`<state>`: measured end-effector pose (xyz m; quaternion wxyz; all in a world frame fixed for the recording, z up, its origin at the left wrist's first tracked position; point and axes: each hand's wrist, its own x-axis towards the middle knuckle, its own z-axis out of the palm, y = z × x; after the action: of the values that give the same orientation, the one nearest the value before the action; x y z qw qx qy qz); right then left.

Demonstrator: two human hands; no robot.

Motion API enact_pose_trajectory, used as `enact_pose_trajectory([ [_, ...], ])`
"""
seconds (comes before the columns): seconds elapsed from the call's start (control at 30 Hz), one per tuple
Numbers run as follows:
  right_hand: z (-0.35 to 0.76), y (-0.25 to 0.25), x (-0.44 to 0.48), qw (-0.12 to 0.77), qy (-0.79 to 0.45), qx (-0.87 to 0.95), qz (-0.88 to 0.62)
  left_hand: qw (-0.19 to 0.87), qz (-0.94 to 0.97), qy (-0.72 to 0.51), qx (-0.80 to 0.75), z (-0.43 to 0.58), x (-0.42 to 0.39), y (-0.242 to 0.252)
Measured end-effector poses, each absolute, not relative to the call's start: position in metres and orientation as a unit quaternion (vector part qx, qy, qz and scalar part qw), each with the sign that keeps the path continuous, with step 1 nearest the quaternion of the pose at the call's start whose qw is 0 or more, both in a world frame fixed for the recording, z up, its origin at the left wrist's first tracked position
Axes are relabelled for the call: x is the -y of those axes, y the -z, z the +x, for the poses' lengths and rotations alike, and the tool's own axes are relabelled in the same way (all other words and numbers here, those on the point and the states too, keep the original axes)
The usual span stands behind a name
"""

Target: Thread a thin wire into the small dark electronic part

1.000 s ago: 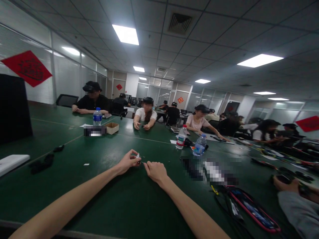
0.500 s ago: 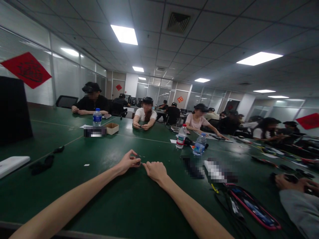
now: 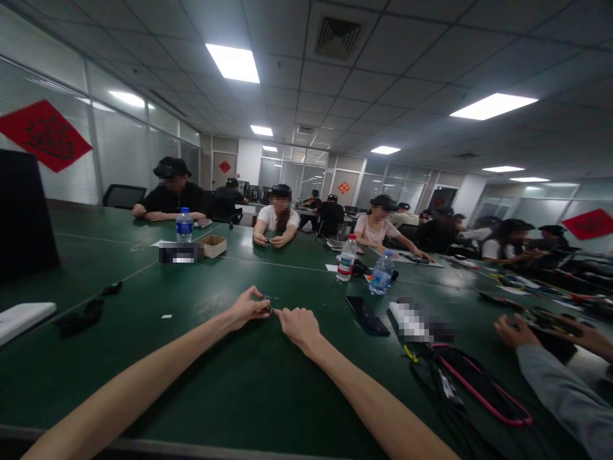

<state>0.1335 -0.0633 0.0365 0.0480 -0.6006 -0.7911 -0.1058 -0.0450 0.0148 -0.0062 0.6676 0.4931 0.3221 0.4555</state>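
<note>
Over the middle of the green table [image 3: 225, 377], my left hand [image 3: 248, 309] pinches a small dark object [image 3: 267, 306] between thumb and fingers. Its kind is too small to make out. My right hand [image 3: 299, 327] is closed, with the fingers curled under. The tip of its thumb and forefinger points at the dark object, close to it. Whatever this hand pinches, if anything, is hidden or too fine to name. A scrap of white paper [image 3: 166, 316] lies on the table left of my hands.
To the right lie a dark phone [image 3: 368, 315], a pink-edged case [image 3: 483, 383] and cables. Bottles [image 3: 345, 259] [image 3: 382, 273] stand beyond, and a small open box [image 3: 214, 246] is farther left. A co-worker's hands [image 3: 517, 332] handle dark parts at the right edge. Other people sit across.
My hands keep nearly the same pose around the small dark object. The co-worker's hands at right have moved leftward and farther apart. The view has shifted slightly.
</note>
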Motion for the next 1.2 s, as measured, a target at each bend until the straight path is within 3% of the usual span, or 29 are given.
enact_pose_trajectory([
  [1.0, 0.133, -0.029, 0.058, 0.056, 0.092, 0.791, -0.602, 0.651, 0.532, -0.441, -0.315, -0.046, -0.007, 0.001],
  [1.2, 0.148, -0.030, 0.044, 0.061, 0.055, 0.747, -0.660, 0.659, 0.530, -0.421, -0.330, -0.044, -0.002, -0.001],
])
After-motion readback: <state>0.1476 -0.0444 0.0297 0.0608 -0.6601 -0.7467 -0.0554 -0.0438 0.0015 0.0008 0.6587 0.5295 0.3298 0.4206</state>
